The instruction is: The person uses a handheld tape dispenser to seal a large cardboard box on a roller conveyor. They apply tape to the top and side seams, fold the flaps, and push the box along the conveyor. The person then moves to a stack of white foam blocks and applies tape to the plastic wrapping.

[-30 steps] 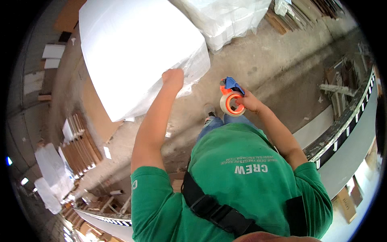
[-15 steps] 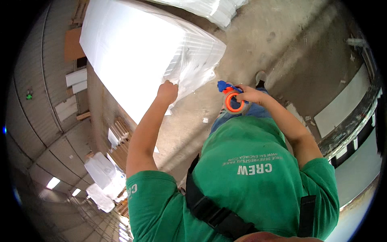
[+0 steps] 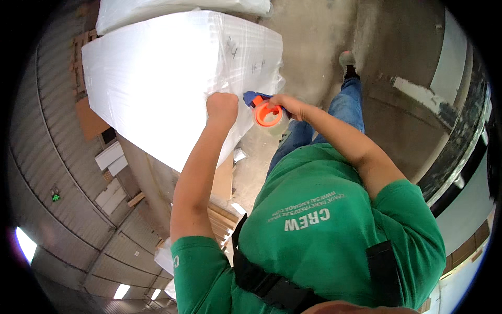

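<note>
A tall stack [image 3: 151, 73] of white sheets wrapped in clear plastic film stands in front of me. My left hand [image 3: 221, 110] is closed in a fist at the stack's near edge, against the bunched film; whatever is pinched in its fingers is hidden. A blue and orange tape dispenser [image 3: 267, 111] with a roll of clear tape is gripped in my right hand [image 3: 287, 105]. Its blue head points left, close to the side of the wrapped stack. Dark handwritten marks show on that side.
Another wrapped white bundle [image 3: 178, 11] lies beyond the stack. Wooden pallets [image 3: 222, 217] and brown board are on the left. Scraps lie on the concrete floor [image 3: 314, 42], and a long pale strip [image 3: 418, 95] is on the right, near a dark curved edge.
The tape dispenser in my right hand has come left, nearer the stack and my left hand. I have shifted closer, and more of the stack's marked side shows. My left hand stays closed.
</note>
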A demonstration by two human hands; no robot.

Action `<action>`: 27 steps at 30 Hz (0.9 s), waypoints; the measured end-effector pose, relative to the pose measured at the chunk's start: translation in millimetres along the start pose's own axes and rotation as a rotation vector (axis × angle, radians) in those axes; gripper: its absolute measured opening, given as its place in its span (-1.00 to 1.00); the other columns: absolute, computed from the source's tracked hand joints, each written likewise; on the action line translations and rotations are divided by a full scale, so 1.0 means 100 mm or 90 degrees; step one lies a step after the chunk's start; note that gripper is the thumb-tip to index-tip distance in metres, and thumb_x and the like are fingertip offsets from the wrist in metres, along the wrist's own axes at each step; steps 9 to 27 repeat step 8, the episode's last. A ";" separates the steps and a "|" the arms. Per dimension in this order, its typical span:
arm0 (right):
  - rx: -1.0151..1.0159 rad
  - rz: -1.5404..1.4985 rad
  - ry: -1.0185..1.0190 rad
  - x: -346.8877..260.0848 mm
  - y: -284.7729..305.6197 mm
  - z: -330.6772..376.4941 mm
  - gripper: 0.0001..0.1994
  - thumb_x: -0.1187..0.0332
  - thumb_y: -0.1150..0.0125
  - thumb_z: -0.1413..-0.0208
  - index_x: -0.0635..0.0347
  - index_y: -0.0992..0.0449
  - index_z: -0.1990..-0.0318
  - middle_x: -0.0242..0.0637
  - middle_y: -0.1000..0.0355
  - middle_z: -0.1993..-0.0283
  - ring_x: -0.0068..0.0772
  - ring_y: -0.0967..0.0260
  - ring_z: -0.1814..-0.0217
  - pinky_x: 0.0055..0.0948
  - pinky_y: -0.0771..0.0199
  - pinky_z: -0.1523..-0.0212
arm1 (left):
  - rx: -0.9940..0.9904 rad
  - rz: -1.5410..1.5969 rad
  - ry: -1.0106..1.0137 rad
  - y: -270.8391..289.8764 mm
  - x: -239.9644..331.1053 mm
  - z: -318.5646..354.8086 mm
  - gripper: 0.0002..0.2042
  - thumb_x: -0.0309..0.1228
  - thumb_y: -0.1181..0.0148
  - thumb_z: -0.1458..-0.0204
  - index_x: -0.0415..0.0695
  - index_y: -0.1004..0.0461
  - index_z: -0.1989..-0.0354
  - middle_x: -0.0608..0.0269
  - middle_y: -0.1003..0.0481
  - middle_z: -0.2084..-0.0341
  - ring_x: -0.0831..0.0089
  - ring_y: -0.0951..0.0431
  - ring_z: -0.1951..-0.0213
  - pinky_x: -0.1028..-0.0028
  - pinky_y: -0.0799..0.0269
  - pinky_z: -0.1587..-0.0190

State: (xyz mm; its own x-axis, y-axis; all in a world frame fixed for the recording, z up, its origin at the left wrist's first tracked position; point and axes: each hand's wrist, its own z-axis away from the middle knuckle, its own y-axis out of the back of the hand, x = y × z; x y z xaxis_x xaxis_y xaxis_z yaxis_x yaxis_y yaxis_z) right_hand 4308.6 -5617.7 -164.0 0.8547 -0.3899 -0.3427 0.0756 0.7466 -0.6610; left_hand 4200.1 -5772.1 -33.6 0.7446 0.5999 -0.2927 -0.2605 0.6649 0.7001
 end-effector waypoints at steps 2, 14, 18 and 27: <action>-0.012 -0.089 0.017 0.06 -0.20 -0.12 -0.61 0.21 -0.19 0.11 0.16 -0.49 0.09 -0.28 -0.46 0.13 -0.43 -0.39 0.15 -0.36 -0.42 0.14 | 0.012 0.011 -0.017 0.01 -0.04 0.04 -0.91 -0.48 -0.15 0.21 -0.13 -0.58 0.55 0.06 -0.57 0.52 0.14 -0.60 0.40 0.25 -0.50 0.36; 0.111 -0.079 -0.014 0.22 -0.43 -0.52 -0.53 0.11 -0.17 0.03 0.17 -0.45 -0.02 -0.23 -0.44 0.01 -0.25 -0.42 0.05 -0.21 -0.43 0.02 | -0.047 0.061 -0.028 0.03 -0.02 0.25 -0.90 -0.37 -0.22 0.15 -0.11 -0.59 0.52 0.05 -0.57 0.50 0.14 -0.60 0.32 0.23 -0.49 0.26; 0.111 -0.079 -0.014 0.22 -0.43 -0.52 -0.53 0.11 -0.17 0.03 0.17 -0.45 -0.02 -0.23 -0.44 0.01 -0.25 -0.42 0.05 -0.21 -0.43 0.02 | -0.047 0.061 -0.028 0.03 -0.02 0.25 -0.90 -0.37 -0.22 0.15 -0.11 -0.59 0.52 0.05 -0.57 0.50 0.14 -0.60 0.32 0.23 -0.49 0.26; 0.111 -0.079 -0.014 0.22 -0.43 -0.52 -0.53 0.11 -0.17 0.03 0.17 -0.45 -0.02 -0.23 -0.44 0.01 -0.25 -0.42 0.05 -0.21 -0.43 0.02 | -0.047 0.061 -0.028 0.03 -0.02 0.25 -0.90 -0.37 -0.22 0.15 -0.11 -0.59 0.52 0.05 -0.57 0.50 0.14 -0.60 0.32 0.23 -0.49 0.26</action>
